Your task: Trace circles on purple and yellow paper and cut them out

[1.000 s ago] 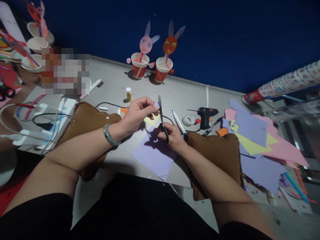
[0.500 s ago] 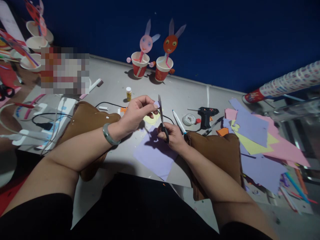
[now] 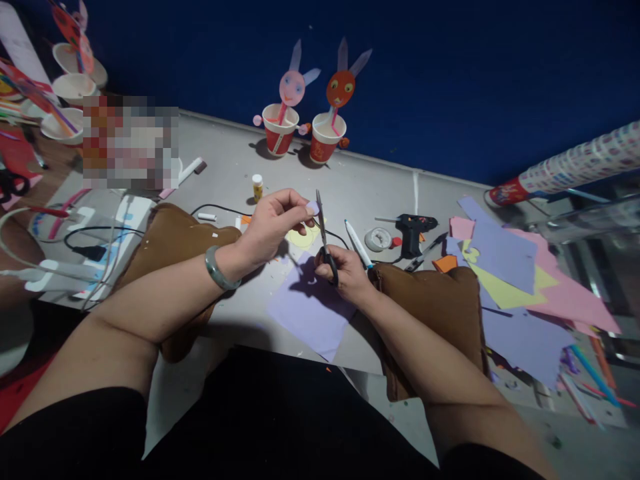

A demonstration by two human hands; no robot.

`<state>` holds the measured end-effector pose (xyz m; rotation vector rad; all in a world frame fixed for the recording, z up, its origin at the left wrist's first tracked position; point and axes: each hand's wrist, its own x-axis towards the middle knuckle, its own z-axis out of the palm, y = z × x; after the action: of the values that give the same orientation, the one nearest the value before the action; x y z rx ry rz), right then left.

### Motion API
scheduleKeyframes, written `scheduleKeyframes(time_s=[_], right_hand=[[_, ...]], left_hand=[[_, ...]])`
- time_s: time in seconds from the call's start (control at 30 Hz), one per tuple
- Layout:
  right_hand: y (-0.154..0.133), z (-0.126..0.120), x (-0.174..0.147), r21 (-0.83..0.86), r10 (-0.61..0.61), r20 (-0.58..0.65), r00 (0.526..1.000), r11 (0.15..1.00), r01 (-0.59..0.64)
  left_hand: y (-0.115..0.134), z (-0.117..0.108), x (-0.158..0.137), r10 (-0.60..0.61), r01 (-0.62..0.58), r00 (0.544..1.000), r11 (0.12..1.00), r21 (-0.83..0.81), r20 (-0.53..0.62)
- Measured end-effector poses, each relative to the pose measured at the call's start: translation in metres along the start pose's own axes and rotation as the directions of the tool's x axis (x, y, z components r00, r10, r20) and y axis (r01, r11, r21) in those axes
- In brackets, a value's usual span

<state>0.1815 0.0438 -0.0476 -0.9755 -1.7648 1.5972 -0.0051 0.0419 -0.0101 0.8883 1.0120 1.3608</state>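
Observation:
My left hand [image 3: 277,223] pinches a small piece of purple paper [image 3: 313,207] between thumb and fingertips. In my right hand [image 3: 345,272] is a pair of scissors [image 3: 323,230] with black handles, blades pointing up and away from me, right beside the paper piece. Below both hands a larger purple paper sheet [image 3: 295,313] lies on the table, partly in their shadow. A yellow paper [image 3: 302,236] with a drawn round outline shows behind my left fingers. A white marker [image 3: 357,243] lies just beyond my right hand.
Two red paper cups [image 3: 279,140] with rabbit-faced figures stand at the back. To the right are a black glue gun [image 3: 415,233], a tape roll [image 3: 379,239] and layered coloured papers [image 3: 505,257]. Brown cushions [image 3: 430,307] lie under my forearms. A power strip [image 3: 117,247] sits left, near a small bottle [image 3: 257,188].
The purple paper piece has turned slightly at the scissor blades. Both hands stay in nearly the same place.

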Motion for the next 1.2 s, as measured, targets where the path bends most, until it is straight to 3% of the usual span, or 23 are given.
scheduleKeyframes(time_s=[0.5,1.2], right_hand=[[0.0028,-0.0005,-0.0004,-0.014,-0.001,0.021,1.000,1.000,0.002],[0.0088,-0.0013,-0.0008,0.002,-0.031,0.042,0.999,1.000,0.031]], left_hand=[[-0.0052,-0.0019,0.0000,0.050,-0.050,0.999,0.998,0.028,0.020],[-0.0049,-0.0011,-0.0028,-0.019,0.008,0.993,0.995,0.097,0.116]])
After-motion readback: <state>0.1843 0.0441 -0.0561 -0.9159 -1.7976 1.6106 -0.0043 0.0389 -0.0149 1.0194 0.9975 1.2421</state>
